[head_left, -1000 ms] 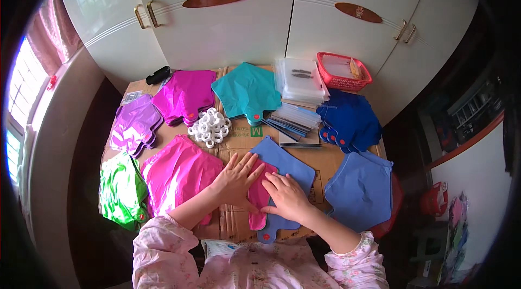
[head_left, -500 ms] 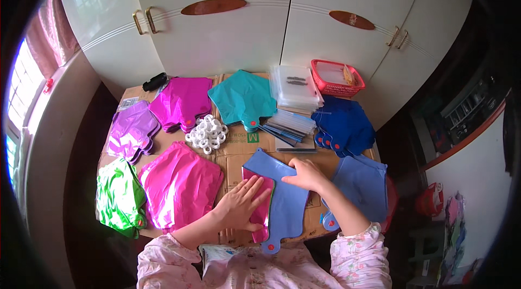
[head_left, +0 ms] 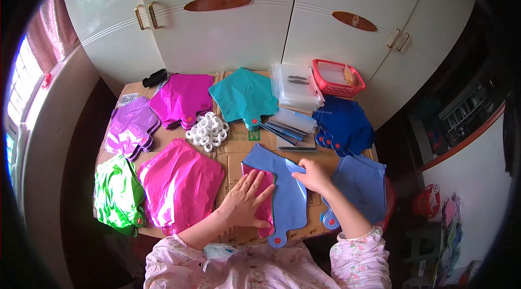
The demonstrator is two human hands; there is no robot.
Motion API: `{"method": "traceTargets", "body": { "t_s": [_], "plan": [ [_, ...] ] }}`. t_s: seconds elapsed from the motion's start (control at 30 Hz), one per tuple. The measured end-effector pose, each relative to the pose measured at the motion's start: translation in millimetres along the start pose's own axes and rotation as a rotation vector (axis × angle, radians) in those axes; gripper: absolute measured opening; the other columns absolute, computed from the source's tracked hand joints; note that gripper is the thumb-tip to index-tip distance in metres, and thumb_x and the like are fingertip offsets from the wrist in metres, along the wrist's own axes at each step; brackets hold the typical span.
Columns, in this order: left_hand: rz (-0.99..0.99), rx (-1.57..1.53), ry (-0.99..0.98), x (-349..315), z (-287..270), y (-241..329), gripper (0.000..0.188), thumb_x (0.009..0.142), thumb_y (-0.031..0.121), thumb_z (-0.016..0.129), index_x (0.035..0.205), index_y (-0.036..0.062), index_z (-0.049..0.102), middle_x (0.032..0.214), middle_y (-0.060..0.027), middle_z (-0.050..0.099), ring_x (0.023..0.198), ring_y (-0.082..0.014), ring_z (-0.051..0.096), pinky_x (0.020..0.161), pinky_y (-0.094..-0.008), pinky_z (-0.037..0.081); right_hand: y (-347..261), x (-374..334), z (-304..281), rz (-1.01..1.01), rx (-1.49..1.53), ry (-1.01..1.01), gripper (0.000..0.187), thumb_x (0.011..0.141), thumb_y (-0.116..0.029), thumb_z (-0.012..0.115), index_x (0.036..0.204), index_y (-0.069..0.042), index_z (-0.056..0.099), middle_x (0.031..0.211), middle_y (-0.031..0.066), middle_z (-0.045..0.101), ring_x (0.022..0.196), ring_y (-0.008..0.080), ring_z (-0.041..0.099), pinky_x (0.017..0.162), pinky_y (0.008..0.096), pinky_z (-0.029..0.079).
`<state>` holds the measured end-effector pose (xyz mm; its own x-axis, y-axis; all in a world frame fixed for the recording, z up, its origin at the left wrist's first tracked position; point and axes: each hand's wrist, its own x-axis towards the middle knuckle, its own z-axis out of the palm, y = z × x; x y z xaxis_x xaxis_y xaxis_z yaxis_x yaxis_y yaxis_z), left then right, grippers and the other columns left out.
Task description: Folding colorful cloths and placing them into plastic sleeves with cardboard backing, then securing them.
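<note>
In front of me lies a flat, uninflated blue foil balloon (head_left: 287,202), its rounded tail with a red dot toward my body. On its left part rests a folded pink foil balloon (head_left: 265,210). My left hand (head_left: 244,198) presses flat on the pink foil with fingers spread. Thumb and fingers of my right hand (head_left: 313,175) pinch the blue balloon's right edge near its upper part. Beside my right forearm sits a stack of similar blue balloons (head_left: 361,188).
Around the cardboard-topped table (head_left: 233,161) lie green (head_left: 116,194), pink (head_left: 182,186), lilac (head_left: 130,129), magenta (head_left: 184,96), teal (head_left: 244,93) and dark blue (head_left: 347,123) foil stacks. White rings (head_left: 207,131), clear plastic bags (head_left: 296,85) and a red basket (head_left: 337,91) stand among them.
My right hand has shifted slightly right and now pinches the blue balloon's right edge, which is drawn inward. My left hand stays pressed on the pink foil.
</note>
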<state>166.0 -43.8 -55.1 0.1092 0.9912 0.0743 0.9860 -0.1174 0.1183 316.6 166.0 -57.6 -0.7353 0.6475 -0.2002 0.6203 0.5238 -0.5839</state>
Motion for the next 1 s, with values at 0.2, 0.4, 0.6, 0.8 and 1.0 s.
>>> {"method": "traceTargets", "body": {
  "t_s": [0.2, 0.4, 0.6, 0.8, 1.0],
  "plan": [
    [-0.035, -0.021, 0.039, 1.9, 5.5, -1.2, 0.105, 0.065, 0.079, 0.052, 0.142, 0.01, 0.033, 0.143, -0.0275, 0.029, 0.134, -0.0431, 0.026, 0.111, -0.049, 0.021, 2.3, -17.7, 10.7, -0.084, -0.165, 0.184, 0.035, 0.076, -0.031, 0.067, 0.096, -0.002, 0.063, 0.087, 0.0215, 0.066, 0.082, 0.0381, 0.064, 0.072, 0.0453, 0.05],
    [-0.068, -0.031, 0.025, -1.1, 4.5, 2.3, 0.107, 0.064, 0.078, 0.054, 0.142, 0.0087, 0.032, 0.143, -0.0277, 0.028, 0.135, -0.0423, 0.025, 0.111, -0.0484, 0.02, -1.1, -70.5, 31.2, -0.157, -0.079, 0.272, 0.027, 0.08, -0.025, 0.064, 0.08, -0.001, 0.053, 0.081, 0.0207, 0.058, 0.077, 0.0398, 0.058, 0.066, 0.0483, 0.046],
    [-0.133, -0.037, -0.014, -6.8, 4.8, 10.2, 0.108, 0.063, 0.077, 0.056, 0.143, 0.0083, 0.031, 0.144, -0.0286, 0.025, 0.137, -0.0417, 0.021, 0.111, -0.0494, 0.018, -33.9, -90.2, 52.3, -0.355, 0.098, 0.336, 0.049, 0.087, -0.013, 0.055, 0.13, 0.003, 0.039, 0.128, 0.0281, 0.044, 0.117, 0.0425, 0.045, 0.097, 0.0456, 0.038],
    [-0.102, -0.095, 0.007, -7.3, 13.0, -0.8, 0.082, 0.075, 0.056, 0.06, 0.134, 0.0027, 0.042, 0.141, -0.0272, 0.033, 0.135, -0.0385, 0.026, 0.111, -0.0464, 0.021, -50.7, -87.0, 79.0, -0.405, -0.093, 0.334, 0.049, 0.091, -0.014, 0.049, 0.135, 0.003, 0.037, 0.139, 0.0293, 0.032, 0.126, 0.0445, 0.038, 0.104, 0.0465, 0.034],
    [-0.366, -0.753, 0.41, 5.9, 11.7, -13.2, 0.033, 0.074, 0.017, 0.07, 0.098, -0.0029, 0.063, 0.107, -0.019, 0.06, 0.1, -0.0316, 0.059, 0.087, -0.0384, 0.047, -47.9, -87.5, 85.6, -0.429, -0.298, 0.321, 0.051, 0.085, -0.013, 0.055, 0.131, 0.004, 0.042, 0.138, 0.0285, 0.034, 0.127, 0.0439, 0.037, 0.105, 0.0452, 0.035]
  ]
}}
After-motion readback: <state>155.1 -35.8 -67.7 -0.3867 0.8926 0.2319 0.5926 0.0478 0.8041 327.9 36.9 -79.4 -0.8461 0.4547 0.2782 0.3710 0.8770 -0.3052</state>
